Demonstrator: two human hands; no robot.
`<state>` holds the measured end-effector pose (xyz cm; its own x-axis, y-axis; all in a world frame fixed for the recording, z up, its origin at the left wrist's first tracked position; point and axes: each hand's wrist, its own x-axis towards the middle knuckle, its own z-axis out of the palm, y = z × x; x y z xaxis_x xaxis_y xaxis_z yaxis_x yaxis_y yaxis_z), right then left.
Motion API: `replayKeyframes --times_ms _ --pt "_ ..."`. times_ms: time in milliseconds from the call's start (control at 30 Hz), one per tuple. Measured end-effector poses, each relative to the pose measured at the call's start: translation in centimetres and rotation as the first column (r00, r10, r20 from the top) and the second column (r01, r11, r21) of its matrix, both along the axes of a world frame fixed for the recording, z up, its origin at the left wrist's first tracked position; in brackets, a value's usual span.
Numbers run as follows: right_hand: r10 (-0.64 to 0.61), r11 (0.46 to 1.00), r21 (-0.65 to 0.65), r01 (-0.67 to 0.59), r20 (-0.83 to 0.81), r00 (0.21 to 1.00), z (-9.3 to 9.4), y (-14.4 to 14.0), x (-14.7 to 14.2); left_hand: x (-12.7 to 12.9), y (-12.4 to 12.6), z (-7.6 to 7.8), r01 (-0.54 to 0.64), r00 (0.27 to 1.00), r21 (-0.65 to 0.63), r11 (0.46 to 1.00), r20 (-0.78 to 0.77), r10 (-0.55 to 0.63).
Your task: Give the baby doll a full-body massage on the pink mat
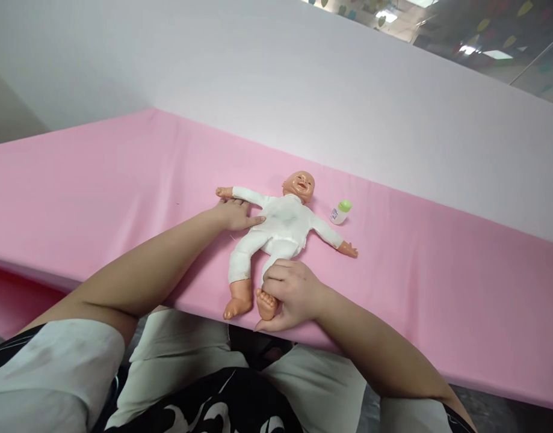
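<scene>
A baby doll point(285, 218) with a white cloth body and plastic head, hands and feet lies on its back, head toward the wall. My right hand point(295, 291) is closed around its lower leg on the right side, just above the foot, with the thumb near the sole. Beside the doll's torso, under its outstretched arm, my left hand point(236, 214) lies flat with fingers spread and the thumb touching the white body. A small bottle point(340, 213) with a light green cap sits to the right of the doll's head, apart from both hands.
The doll rests on a pink-covered table point(438, 288) whose front edge runs close to my lap. Behind it rises a plain white wall point(258, 78), with a window point(479, 42) at the upper right.
</scene>
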<state>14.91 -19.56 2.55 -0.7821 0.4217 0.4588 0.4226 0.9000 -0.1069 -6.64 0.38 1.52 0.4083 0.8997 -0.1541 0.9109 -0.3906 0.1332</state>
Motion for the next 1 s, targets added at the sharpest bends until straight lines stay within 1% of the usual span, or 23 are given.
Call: replayKeyframes --times_ms 100,167,233,333,400,467,533,600,700,767,867,933,1000 --pt "0.008 0.999 -0.039 -0.006 0.045 0.999 -0.2 0.1 -0.3 0.0 0.1 0.0 -0.012 1.000 -0.023 1.000 0.019 0.012" --pt "0.023 0.999 -0.038 -0.022 0.024 0.999 0.0 0.0 -0.3 0.1 -0.1 0.2 -0.020 0.999 -0.002 1.000 0.045 0.020" --pt "0.036 0.999 -0.005 -0.036 -0.060 0.998 0.3 -0.1 -0.2 0.3 -0.5 0.7 -0.020 0.996 0.060 0.998 0.085 0.015" --pt "0.046 0.993 0.115 -0.017 -0.256 0.966 1.2 -0.2 0.4 0.6 -1.1 1.4 -0.015 0.992 0.157 0.987 0.124 -0.005" --pt "0.019 0.977 0.207 0.057 -0.348 0.937 1.7 -0.2 0.9 0.9 -1.4 1.7 0.013 0.991 0.200 0.980 0.125 -0.039" --pt "-0.063 0.945 0.271 0.185 -0.404 0.913 2.1 0.0 1.7 1.4 -1.8 1.8 0.076 0.987 0.243 0.967 0.119 -0.107" --pt "-0.157 0.906 0.291 0.308 -0.446 0.881 2.2 0.6 2.5 2.0 -2.3 1.8 0.156 0.976 0.284 0.946 0.106 -0.193" --pt "-0.224 0.884 0.277 0.376 -0.454 0.862 1.9 1.5 3.1 2.7 -3.1 1.8 0.236 0.957 0.316 0.919 0.089 -0.276" --pt "-0.296 0.880 0.234 0.414 -0.412 0.862 1.2 3.1 3.7 3.6 -4.1 1.9 0.319 0.930 0.340 0.885 0.069 -0.361" --pt "-0.378 0.867 0.170 0.469 -0.392 0.839 0.6 4.2 4.0 3.8 -4.4 1.9 0.337 0.924 0.331 0.881 0.062 -0.377" --pt "-0.486 0.838 0.047 0.544 -0.389 0.783 0.0 5.3 4.4 3.9 -4.4 1.9 0.342 0.923 0.309 0.887 0.065 -0.379" --pt "-0.504 0.833 0.010 0.553 -0.401 0.765 -0.3 5.7 4.8 3.8 -4.2 1.7 0.343 0.921 0.305 0.889 0.076 -0.381" --pt "-0.492 0.835 0.021 0.550 -0.417 0.764 -0.2 5.7 5.1 3.7 -3.9 1.4 0.327 0.926 0.302 0.895 0.087 -0.367"
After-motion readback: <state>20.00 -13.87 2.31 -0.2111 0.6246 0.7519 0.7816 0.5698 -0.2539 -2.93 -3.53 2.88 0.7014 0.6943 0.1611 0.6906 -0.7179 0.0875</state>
